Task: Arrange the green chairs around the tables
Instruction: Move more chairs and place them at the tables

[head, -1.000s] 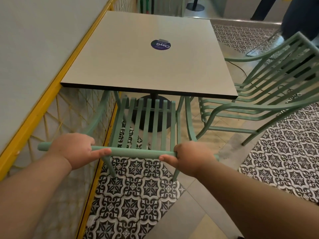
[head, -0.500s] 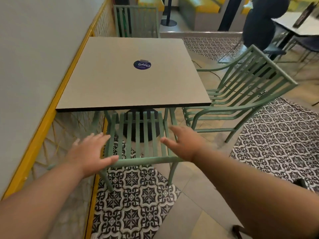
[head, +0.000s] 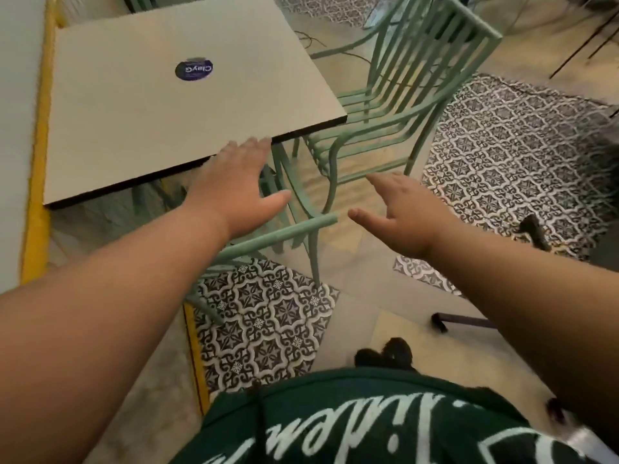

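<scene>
A round dark-blue sticker (head: 194, 69) lies on the tabletop (head: 134, 135), about midway across and nearer its far edge. Black-and-white patterned tiles (head: 264, 316) cover patches of the beige floor (head: 355, 329). A yellow strip (head: 39, 169) runs along the tabletop's left edge.

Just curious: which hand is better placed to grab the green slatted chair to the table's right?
Probably the right hand: open, nearest the green slatted metal chair. The left hand hovers by the beige table.

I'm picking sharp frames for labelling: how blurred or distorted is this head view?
Head view: motion blur smears the green chair and patterned tiles at right; the sticker is legible; wide-angle bending skews the table; light is warm, even, without glare.
</scene>
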`<state>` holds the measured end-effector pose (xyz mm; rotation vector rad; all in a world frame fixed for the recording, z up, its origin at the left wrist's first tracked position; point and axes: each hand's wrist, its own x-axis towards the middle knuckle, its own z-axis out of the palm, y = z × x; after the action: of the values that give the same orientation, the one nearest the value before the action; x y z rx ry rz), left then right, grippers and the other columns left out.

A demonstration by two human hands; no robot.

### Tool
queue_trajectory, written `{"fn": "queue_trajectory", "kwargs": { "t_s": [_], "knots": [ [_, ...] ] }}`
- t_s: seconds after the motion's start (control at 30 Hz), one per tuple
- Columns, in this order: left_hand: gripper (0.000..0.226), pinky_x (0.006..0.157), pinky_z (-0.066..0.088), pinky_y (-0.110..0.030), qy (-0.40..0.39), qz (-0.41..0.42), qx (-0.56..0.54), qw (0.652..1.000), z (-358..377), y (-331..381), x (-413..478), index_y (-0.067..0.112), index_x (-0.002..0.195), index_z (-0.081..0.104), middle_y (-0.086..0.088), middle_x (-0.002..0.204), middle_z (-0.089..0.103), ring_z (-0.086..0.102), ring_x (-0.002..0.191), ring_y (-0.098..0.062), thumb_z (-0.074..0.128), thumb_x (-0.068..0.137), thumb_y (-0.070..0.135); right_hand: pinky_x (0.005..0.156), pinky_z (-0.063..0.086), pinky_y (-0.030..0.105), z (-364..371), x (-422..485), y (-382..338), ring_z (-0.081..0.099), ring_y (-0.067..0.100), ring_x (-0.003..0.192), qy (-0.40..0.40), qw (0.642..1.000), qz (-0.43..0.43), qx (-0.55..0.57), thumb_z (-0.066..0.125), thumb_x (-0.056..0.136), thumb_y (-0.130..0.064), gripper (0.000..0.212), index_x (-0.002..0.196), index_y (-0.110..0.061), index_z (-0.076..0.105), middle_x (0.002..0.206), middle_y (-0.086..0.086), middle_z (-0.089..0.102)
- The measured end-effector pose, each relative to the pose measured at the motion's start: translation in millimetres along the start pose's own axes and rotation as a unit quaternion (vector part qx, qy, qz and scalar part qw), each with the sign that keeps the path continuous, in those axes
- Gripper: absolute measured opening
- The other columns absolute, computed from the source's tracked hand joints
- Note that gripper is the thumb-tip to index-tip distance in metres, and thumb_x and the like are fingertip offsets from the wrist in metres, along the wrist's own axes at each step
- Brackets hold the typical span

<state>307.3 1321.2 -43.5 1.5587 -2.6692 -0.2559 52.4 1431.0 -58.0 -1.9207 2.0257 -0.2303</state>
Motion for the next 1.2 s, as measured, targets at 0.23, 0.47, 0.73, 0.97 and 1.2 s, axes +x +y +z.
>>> {"fn": "queue_trajectory", "kwargs": {
  "t_s": [0.23,0.47,0.73,0.97,1.2],
  "knots": [
    [0.092,0.124,0.021,-0.053,-0.028,0.02,0.002,0.999,31,76,81,0.027,0.162,0.013,-0.002,0.169,0.02,0.018,0.155,-0.027,0.047,0.088,0.07,0.12,0.031,0.047,-25,30,98,0.036,0.032,0.145,-0.004,1.0,0.017,-0.013,0.038,0.092,-0.075,0.089,0.156,-0.012,0.037,0.157,0.013,0.045],
    [0.094,0.123,0.026,-0.053,-0.046,0.03,0.013,0.998,46,159,185,0.027,0.161,0.018,-0.004,0.167,0.027,0.025,0.152,-0.03,0.045,0.084,0.072,0.118,0.034,0.048,-72,78,232,0.043,0.031,0.141,-0.02,0.999,0.022,-0.026,0.038,0.089,-0.08,0.094,0.157,-0.015,0.036,0.152,0.011,0.051],
    [0.09,0.119,0.028,-0.05,-0.037,0.018,0.011,0.999,54,202,287,0.025,0.161,0.024,-0.004,0.165,0.033,0.03,0.15,-0.031,0.053,0.087,0.068,0.11,0.042,0.045,-109,154,309,0.051,0.029,0.132,-0.029,0.999,-0.009,-0.019,0.041,0.087,-0.081,0.094,0.154,-0.016,0.04,0.145,0.011,0.057],
    [0.091,0.115,0.037,-0.052,-0.053,0.013,0.037,0.998,60,210,402,0.025,0.161,0.024,-0.006,0.162,0.037,0.035,0.147,-0.033,0.054,0.086,0.068,0.115,0.037,0.051,-144,248,365,0.044,0.035,0.139,-0.045,0.998,-0.006,-0.034,0.036,0.083,-0.084,0.097,0.153,-0.017,0.039,0.149,0.012,0.054],
    [0.092,0.116,0.035,-0.051,-0.055,0.019,0.051,0.997,46,239,508,0.023,0.16,0.025,-0.007,0.16,0.04,0.038,0.144,-0.032,0.047,0.085,0.071,0.12,0.032,0.049,-188,324,427,0.042,0.034,0.141,-0.04,0.998,-0.029,-0.048,0.036,0.081,-0.086,0.101,0.156,-0.018,0.036,0.151,0.009,0.052]
  ]
}}
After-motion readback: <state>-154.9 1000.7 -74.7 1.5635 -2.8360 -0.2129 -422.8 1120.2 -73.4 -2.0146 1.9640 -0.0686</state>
